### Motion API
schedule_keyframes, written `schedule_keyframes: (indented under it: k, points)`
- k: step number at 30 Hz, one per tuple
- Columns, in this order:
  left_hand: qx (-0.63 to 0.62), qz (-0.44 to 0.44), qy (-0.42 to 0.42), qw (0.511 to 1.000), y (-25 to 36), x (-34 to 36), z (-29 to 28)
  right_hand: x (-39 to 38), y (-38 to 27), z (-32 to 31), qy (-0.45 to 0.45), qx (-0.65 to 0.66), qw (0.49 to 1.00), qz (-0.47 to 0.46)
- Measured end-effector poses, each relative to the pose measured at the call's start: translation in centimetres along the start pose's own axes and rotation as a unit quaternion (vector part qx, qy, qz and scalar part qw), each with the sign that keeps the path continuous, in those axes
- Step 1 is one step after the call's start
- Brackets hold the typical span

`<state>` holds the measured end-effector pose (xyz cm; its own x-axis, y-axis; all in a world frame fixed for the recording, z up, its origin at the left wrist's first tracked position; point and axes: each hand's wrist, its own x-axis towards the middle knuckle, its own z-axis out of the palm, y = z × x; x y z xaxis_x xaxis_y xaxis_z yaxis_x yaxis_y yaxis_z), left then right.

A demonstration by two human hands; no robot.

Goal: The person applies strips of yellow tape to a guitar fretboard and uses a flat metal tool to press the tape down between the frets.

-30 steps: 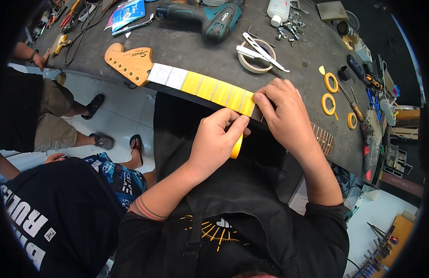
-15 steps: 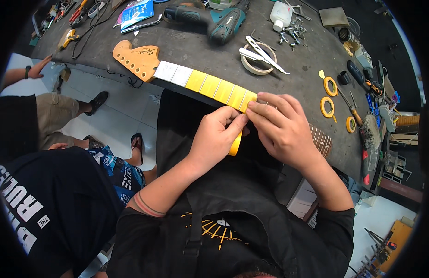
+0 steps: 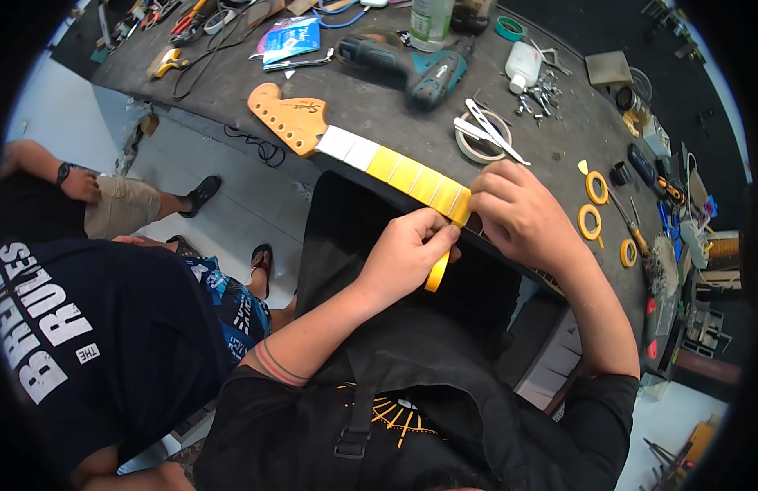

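A guitar neck [image 3: 338,145] lies along the bench's near edge, its bare wooden headstock [image 3: 290,119] at the left. White tape [image 3: 346,146] covers the frets nearest the headstock, then yellow masking tape [image 3: 407,176] lies in bands between the metal frets. My left hand [image 3: 407,250] is closed at the neck's near edge, thumb and forefinger pinching the yellow tape. A loose yellow strip [image 3: 437,272] hangs below those fingers. My right hand [image 3: 518,209] is bent over the neck at the last yellow band, fingertips drawn together; what they grip is hidden.
Behind the neck are a cordless drill [image 3: 436,78], a tape roll [image 3: 469,147] with a white razor on it, a white bottle [image 3: 522,65] and loose metal hardware [image 3: 545,92]. Yellow tape rolls [image 3: 589,221] lie at right. Another person [image 3: 125,319] is close on my left.
My right hand has gone from lying flat-fingered over the tape to a raised, bunched grip at its edge. My left hand keeps its pinch. The whole view has shifted.
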<state>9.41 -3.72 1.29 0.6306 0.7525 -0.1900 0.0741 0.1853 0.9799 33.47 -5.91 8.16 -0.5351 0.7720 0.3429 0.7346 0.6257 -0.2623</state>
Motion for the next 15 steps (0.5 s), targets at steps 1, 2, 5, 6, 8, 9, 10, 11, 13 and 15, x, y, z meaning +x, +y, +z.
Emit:
schedule_keyframes:
  k: [1, 2, 5, 6, 8, 9, 10, 11, 13, 15]
  points:
    - [-0.002, 0.002, 0.003, 1.0, 0.0, 0.0, 0.0, 0.0, -0.1, -0.1, -0.015, -0.006, 1.0, -0.01]
    - [0.002, -0.003, 0.0, 1.0, 0.0, 0.0, -0.1, 0.2, -0.2, 0.2, -0.015, -0.004, 0.999, -0.028]
    - [0.002, -0.004, -0.004, 1.0, -0.2, 0.2, -0.1, 0.6, 0.5, 0.5, -0.04, -0.017, 0.998, -0.044]
    - [-0.002, 0.001, -0.007, 1.0, -0.3, 0.2, 0.0, 0.7, 0.9, 0.5, -0.04, -0.017, 0.998, -0.043]
    - [-0.01, -0.001, -0.003, 1.0, -0.4, 0.1, 0.1, 0.9, 1.6, 0.3, -0.035, -0.042, 0.998, -0.027]
    - [-0.019, -0.001, 0.0, 1.0, -0.4, 0.1, 0.1, 0.9, 1.4, 0.4, -0.034, -0.041, 0.998, -0.026]
    - [-0.018, -0.002, 0.001, 1.0, -0.4, 0.1, 0.0, 0.9, 0.9, 0.6, -0.046, -0.023, 0.998, -0.042]
    - [-0.016, -0.004, -0.003, 1.0, -0.4, 0.1, -0.1, 1.0, 0.3, 0.7, -0.057, -0.004, 0.997, -0.058]
    - [-0.015, -0.006, -0.011, 1.0, -0.3, 0.2, -0.2, 0.9, 0.3, 0.7, -0.057, 0.008, 0.996, -0.063]
    - [-0.021, -0.015, -0.019, 0.999, -0.2, 0.4, -0.2, 0.6, 2.1, 0.3, -0.036, -0.085, 0.994, -0.053]
